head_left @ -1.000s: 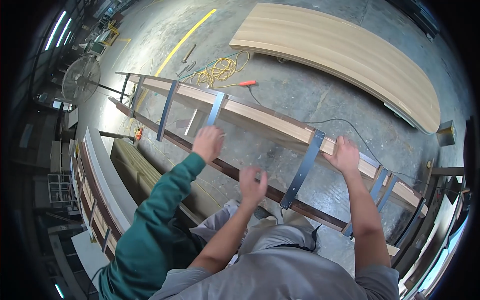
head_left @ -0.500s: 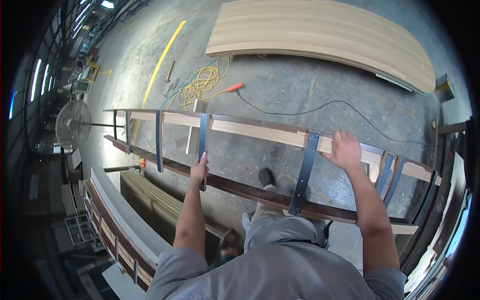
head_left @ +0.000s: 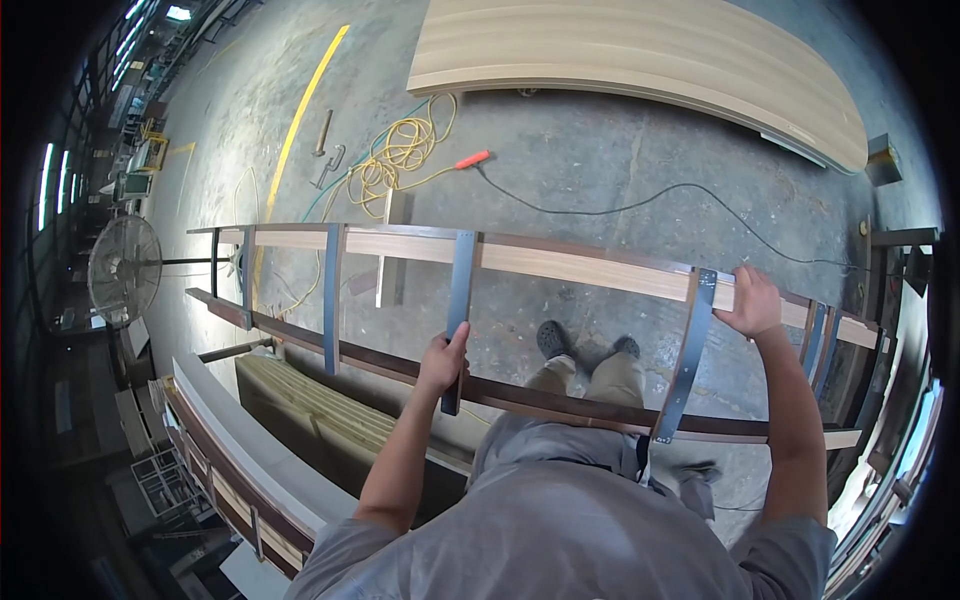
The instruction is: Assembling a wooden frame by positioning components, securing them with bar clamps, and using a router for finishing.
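On the near side of the long wooden frame, its dark near rail runs right in front of the wearer's waist. Left hand is curled pretty snugly around one of the frame's dark metal crosspieces, gripping it closer to the near rail, thumb pointing up along it. Through the frame's gap you can see a pair of dark shoes. Right hand is on the frame's far rail, fingers bent over the top edge, just right of another crosspiece; can't really see the underside of that grip. So yeah, the frame sits directly under both hands. Past the frame's left half, there's a tangled yellow cord with an orange connector, plus a clamp and a hammer. Farthest beyond the frame: a big wood-grain panel.
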The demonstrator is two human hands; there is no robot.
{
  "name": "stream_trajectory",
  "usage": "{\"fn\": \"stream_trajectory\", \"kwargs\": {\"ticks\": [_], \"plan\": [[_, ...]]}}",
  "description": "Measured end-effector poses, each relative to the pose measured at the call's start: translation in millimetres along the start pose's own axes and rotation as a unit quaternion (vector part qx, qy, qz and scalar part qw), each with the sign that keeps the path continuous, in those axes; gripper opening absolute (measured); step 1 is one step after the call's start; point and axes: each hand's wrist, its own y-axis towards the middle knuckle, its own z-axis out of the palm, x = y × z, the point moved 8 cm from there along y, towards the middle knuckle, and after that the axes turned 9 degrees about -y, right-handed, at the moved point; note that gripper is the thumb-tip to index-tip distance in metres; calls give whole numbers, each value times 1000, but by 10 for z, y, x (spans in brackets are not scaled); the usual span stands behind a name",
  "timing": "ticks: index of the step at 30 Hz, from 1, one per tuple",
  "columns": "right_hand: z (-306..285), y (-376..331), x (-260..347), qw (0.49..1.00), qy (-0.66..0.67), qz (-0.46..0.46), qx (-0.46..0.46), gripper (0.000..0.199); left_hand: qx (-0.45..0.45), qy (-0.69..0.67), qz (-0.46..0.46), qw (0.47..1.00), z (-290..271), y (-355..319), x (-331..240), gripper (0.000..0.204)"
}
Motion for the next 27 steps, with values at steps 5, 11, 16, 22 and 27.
{"fn": "stream_trajectory", "kwargs": {"ticks": [5, 11, 16, 22, 27], "plan": [[16, 11, 39, 1000, -9, 4, -3, 49, 5, 4, -2, 1000, -14, 28, 26, 52], [-8, 25, 58, 1000, -13, 5, 11, 51, 71, -43, -27, 996, -29, 56, 54, 52], [17, -25, 25, 1000, -27, 11, 11, 53, 17, 79, 124, 989, -230, 166, -266, 42], [-40, 15, 42, 1000, -24, 6, -3, 56, -66, 427, 538, 724, -146, 125, -1694, 77], [-22, 27, 37, 1000, -27, 7, 1, 55, -81, 419, 564, 706, 45, 165, -1897, 62]]}}
